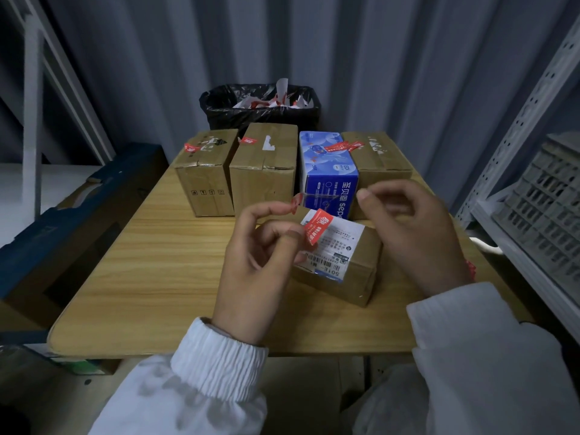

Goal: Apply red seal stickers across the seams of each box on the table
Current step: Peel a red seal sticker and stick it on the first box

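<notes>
Wooden tabletop [141, 262] holds a small box [354, 262] between the hands; left hand [251, 259] pinches a red seal sticker [318, 229] slanting away-rightward, right hand [414, 233] curled, hold unclear.

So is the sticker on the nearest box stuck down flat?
Not fully: the red sticker lies on the small box, but its near end curls up by the left hand.

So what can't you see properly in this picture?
Head view, right hand: blurred by motion, so whether it pinches anything is unclear.
Head view, red sticker: its print is too small to read.
Head view, small box: the left hand hides its left end.
Head view, far-right cardboard box: the blue box and right hand cover most of its front.
Head view, bin: a cardboard box hides its lower part.
</notes>
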